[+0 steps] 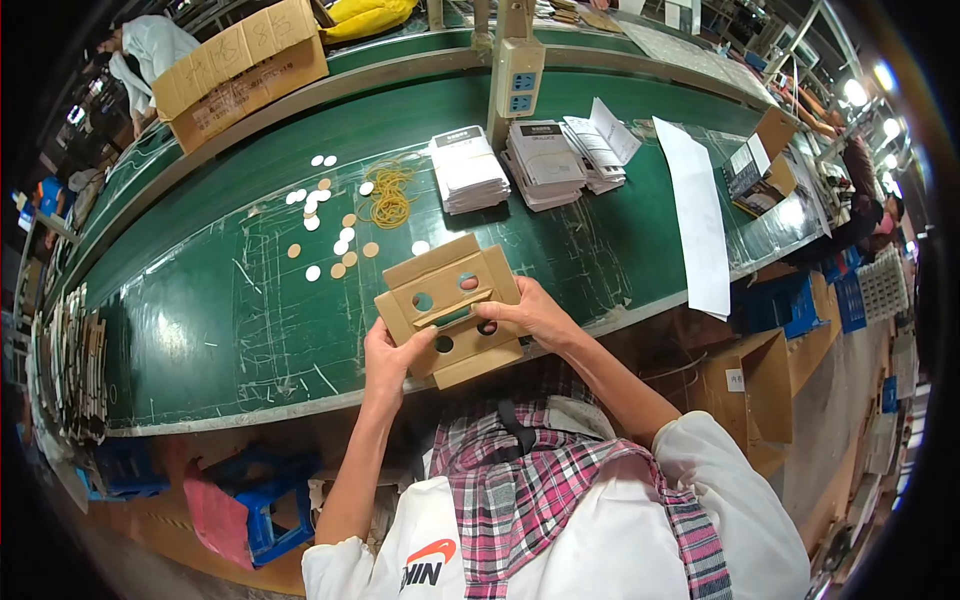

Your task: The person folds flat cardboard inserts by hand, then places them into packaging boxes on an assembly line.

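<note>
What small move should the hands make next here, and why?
Probably press the thumbs to fold the narrow centre strip further: it looks partly raised beside an open slot, the left hand and right hand grip opposite sides of the cardboard piece, and both thumbs already lie near the strip's ends.

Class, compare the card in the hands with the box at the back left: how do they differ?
The card is flattish with flaps; the box is bulky.
Round holes pierce the card, while large writing marks the box's side.
The left hand and right hand hold the card; neither touches the box.
Both are brown cardboard.
</note>
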Demonstrator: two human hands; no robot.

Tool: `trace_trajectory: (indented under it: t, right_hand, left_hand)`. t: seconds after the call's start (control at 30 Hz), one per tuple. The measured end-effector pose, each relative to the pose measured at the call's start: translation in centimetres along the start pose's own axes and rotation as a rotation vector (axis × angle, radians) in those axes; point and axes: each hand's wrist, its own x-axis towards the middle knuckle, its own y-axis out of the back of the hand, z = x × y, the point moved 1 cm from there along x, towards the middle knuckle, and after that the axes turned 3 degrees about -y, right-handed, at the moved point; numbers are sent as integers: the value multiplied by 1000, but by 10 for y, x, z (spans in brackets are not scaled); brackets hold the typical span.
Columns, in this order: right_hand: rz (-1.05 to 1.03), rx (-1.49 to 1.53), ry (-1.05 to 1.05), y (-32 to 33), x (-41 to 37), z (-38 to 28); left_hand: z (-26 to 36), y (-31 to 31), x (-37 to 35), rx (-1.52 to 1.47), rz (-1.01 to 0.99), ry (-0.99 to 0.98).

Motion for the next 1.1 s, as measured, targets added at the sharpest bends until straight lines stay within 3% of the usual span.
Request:
trace_trajectory:
  t: [0.23, 0.4, 0.6, 0.7, 0.9, 1.03, 1.1]
  right_hand:
    - [42, -18, -46, 13, -6, 5]
    - [52, -83, -34, 13, -5, 12]
    - [136, -206, 127, 7, 2, 26]
    - [303, -196, 178, 0, 5, 30]
    - [526, -583, 204, -4, 6, 26]
    - [607, -689, 240, -10, 4, 17]
    - [599, -623, 210, -8, 1, 14]
  left_hand:
    - [-10, -13, -2, -33, 19, 119]
    - [-21, -15, 0, 15, 116, 74]
    - [-32, -28, 4, -15, 211, -7]
    - [-33, -37, 7, -34, 202, -56]
    - [-29, -53, 14, 15, 215, -138]
    - [-38, -58, 19, 47, 309, -209]
    - [-30, -61, 20, -16, 243, -135]
